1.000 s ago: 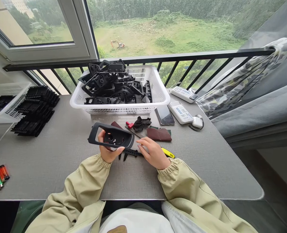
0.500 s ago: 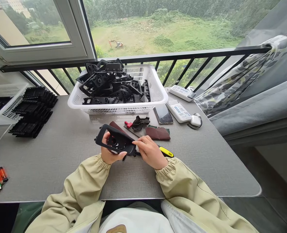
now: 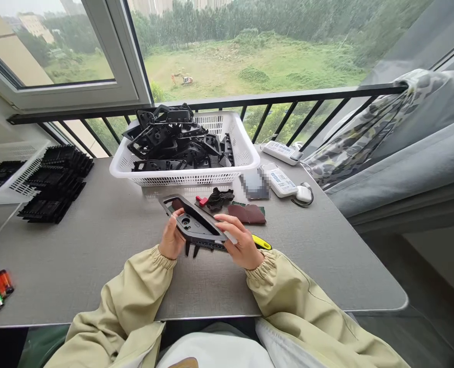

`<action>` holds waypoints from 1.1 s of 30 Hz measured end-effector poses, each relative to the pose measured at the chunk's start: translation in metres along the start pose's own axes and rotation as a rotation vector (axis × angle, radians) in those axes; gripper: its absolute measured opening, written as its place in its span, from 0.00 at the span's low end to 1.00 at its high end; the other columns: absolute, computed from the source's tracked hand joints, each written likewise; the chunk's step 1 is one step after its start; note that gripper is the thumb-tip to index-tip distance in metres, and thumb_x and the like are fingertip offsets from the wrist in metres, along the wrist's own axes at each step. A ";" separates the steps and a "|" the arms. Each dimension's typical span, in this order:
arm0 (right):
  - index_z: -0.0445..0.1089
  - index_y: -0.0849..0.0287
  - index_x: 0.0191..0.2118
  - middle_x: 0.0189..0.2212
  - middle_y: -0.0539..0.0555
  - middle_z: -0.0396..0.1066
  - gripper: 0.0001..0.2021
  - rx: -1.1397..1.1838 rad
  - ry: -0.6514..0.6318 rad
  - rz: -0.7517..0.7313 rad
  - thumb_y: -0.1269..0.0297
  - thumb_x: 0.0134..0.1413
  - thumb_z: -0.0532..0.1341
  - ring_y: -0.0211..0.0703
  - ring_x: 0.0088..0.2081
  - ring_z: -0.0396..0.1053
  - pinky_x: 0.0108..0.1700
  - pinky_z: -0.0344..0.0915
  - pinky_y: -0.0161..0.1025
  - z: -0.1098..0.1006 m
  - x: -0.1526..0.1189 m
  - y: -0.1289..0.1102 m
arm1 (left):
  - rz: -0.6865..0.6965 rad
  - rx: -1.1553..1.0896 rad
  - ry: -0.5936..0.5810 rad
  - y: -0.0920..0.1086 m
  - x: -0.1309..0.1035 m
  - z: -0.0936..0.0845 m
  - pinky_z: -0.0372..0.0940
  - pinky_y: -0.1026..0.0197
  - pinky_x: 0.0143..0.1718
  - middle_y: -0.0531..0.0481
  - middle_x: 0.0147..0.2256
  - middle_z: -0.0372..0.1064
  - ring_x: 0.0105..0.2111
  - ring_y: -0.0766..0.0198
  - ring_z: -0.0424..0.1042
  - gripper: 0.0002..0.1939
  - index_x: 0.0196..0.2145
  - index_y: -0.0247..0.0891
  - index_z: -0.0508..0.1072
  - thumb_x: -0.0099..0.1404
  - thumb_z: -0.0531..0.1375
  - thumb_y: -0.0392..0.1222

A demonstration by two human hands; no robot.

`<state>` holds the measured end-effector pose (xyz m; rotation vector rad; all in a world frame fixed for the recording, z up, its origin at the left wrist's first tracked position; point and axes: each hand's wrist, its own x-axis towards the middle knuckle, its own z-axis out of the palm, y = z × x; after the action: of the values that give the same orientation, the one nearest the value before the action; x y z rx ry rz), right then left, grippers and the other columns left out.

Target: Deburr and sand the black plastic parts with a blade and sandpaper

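My left hand (image 3: 172, 238) is closed on the left end of a black plastic housing (image 3: 196, 225), a long tapered frame with a round hole. My right hand (image 3: 242, 241) grips its right end, fingertips over the far rim. A small pale sliver shows by the right fingers; I cannot tell what it is. The housing is tilted in mid-air over the table. Below it lies a black caliper (image 3: 195, 247), partly hidden. A yellow-and-black tool handle (image 3: 262, 242) pokes out beside my right hand.
Behind my hands lie brown sandpaper (image 3: 249, 213), a crumpled black cloth (image 3: 220, 198) and a small red piece (image 3: 201, 201). A white basket (image 3: 188, 177) holds black parts. Stacked black parts (image 3: 56, 181) stand left, batteries (image 3: 3, 283) front left, white boxes (image 3: 282, 180) at right.
The housing has been turned in my hands, so its inner side with the round hole shows more. My right fingers have spread and shifted along its right end. The view has tipped slightly upward.
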<state>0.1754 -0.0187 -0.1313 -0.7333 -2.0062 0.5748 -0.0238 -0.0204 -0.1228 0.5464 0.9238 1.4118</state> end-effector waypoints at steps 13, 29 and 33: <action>0.59 0.54 0.53 0.43 0.60 0.73 0.18 0.105 0.116 -0.032 0.57 0.60 0.62 0.48 0.41 0.74 0.39 0.73 0.44 -0.012 0.021 -0.032 | -0.446 0.180 -0.258 0.024 -0.004 0.021 0.69 0.60 0.22 0.46 0.24 0.74 0.21 0.60 0.74 0.33 0.29 0.37 0.76 0.48 0.61 0.73; 0.68 0.58 0.47 0.36 0.55 0.76 0.23 -0.228 -0.245 0.487 0.52 0.70 0.40 0.39 0.29 0.73 0.31 0.68 0.36 -0.045 0.118 -0.024 | 0.190 0.330 -0.107 0.105 0.017 0.095 0.59 0.70 0.15 0.58 0.20 0.69 0.16 0.71 0.65 0.21 0.28 0.38 0.67 0.48 0.71 0.53; 0.73 0.63 0.29 0.30 0.61 0.76 0.12 -0.529 -0.491 0.557 0.61 0.60 0.61 0.53 0.35 0.75 0.36 0.69 0.44 -0.022 0.108 -0.005 | 0.333 0.177 0.031 0.112 0.020 0.092 0.59 0.71 0.16 0.60 0.20 0.67 0.16 0.73 0.65 0.21 0.26 0.37 0.66 0.47 0.72 0.52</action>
<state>0.1473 0.0546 -0.0538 -1.6331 -2.4463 0.5778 -0.0174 0.0314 0.0139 0.8431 1.0224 1.6474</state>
